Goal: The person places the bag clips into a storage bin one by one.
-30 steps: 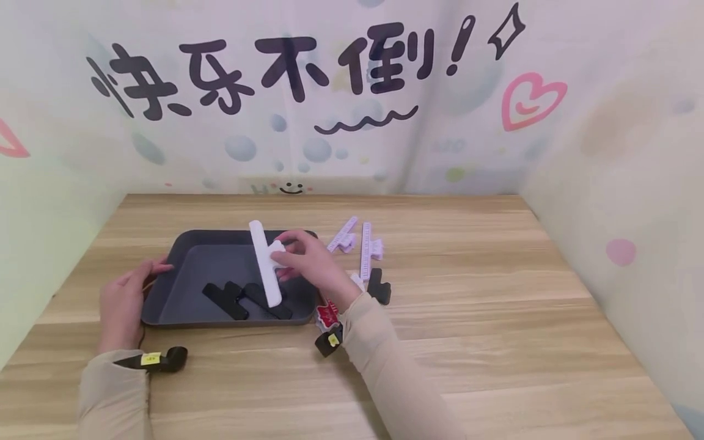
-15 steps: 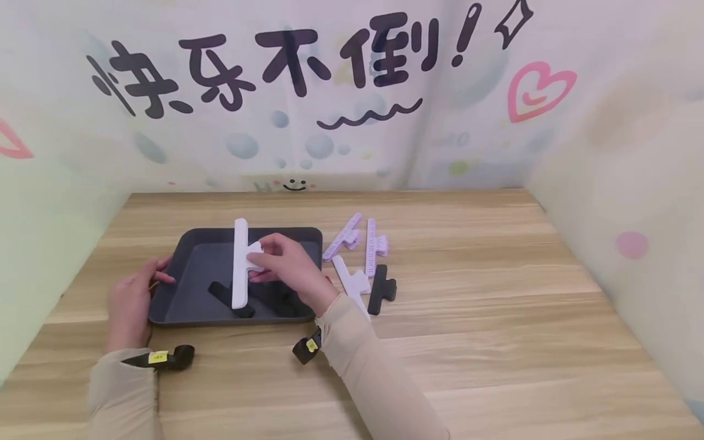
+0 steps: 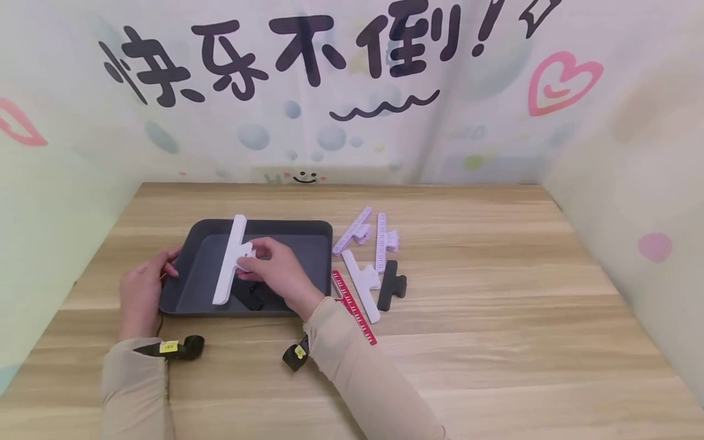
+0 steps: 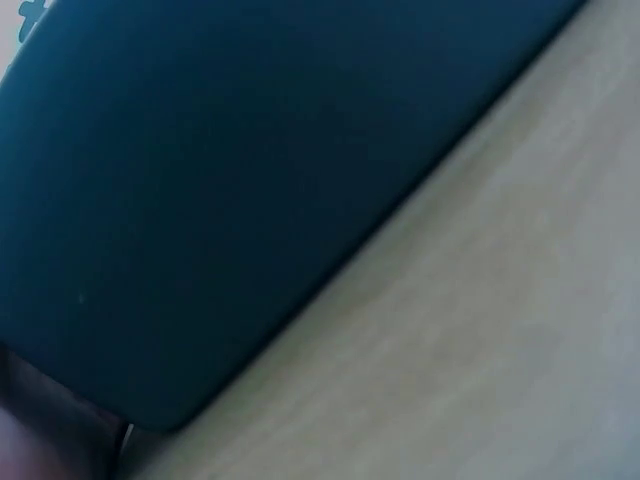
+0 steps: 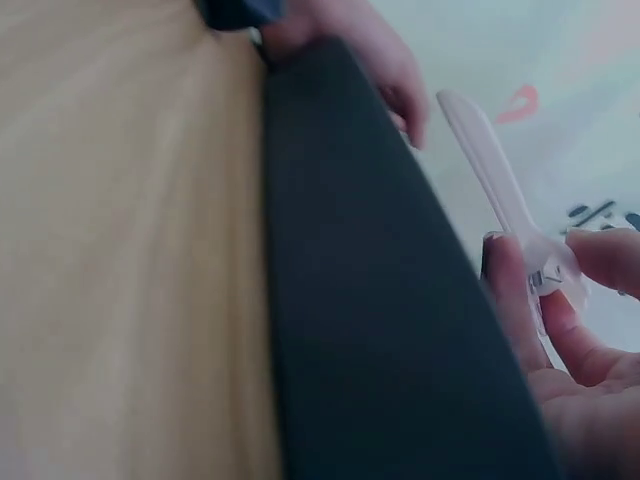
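Over the dark baking tray (image 3: 310,244) (image 4: 250,200), my right hand (image 3: 280,272) pinches a long white bag clip (image 3: 228,269) (image 5: 490,165) by its handle. In the head view the clip is tilted, its lower end toward the left front. Below it a black bag clip (image 3: 249,298) lies in the tray, partly covered by the white clip and the right hand. My left hand (image 3: 144,290) (image 5: 350,40) grips the tray's left rim, fingertips over the edge. The right wrist view has the thumb and fingers of my right hand (image 5: 590,400) around the clip's handle.
Right of the tray lie two purple clips (image 3: 352,232), another white clip (image 3: 360,287), a black clip (image 3: 390,287) and a red clip (image 3: 354,308), partly under the right forearm. A printed cloth wall (image 3: 308,134) stands behind the wooden table (image 3: 495,293).
My right hand has carried the white clip leftward over the tray and turned it so its lower end points left. The left hand stays at the rim. The head view has shifted slightly.
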The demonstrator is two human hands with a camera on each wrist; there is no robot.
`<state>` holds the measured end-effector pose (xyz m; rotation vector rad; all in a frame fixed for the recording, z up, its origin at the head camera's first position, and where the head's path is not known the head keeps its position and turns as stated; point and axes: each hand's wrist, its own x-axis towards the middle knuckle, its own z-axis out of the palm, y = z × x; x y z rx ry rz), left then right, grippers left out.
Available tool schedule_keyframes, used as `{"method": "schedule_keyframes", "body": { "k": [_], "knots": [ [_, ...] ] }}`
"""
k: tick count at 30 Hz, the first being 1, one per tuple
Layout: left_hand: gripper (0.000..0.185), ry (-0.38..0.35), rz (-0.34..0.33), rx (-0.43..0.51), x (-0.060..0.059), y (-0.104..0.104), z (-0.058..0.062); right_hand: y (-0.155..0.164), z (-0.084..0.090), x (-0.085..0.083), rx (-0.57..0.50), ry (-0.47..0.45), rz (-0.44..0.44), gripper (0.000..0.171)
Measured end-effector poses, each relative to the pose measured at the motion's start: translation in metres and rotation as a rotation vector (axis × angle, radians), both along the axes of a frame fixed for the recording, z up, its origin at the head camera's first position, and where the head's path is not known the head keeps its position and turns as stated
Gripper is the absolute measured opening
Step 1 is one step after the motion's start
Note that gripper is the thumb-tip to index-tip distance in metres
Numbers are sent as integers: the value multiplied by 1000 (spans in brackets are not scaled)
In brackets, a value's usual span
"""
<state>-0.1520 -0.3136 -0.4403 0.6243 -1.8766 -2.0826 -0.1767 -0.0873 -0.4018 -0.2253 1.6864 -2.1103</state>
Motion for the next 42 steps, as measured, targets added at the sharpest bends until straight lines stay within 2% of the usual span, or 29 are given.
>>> {"method": "schedule_keyframes", "body": {
  "k": [7,17,29,42],
  "knots": [
    [47,23,-21,-5,0,-1,0,-9,-9,8,73,8,9,31],
    [47,15,-27,-13,2,1,2,-11,-14,11,161,58,10,35],
    [48,29,-40,-9,4,0,1,-11,-18,10,241,95,-52,38],
    [47,28,-40,-12,4,1,1,-9,-14,11,418,217,46,41]
  ]
}}
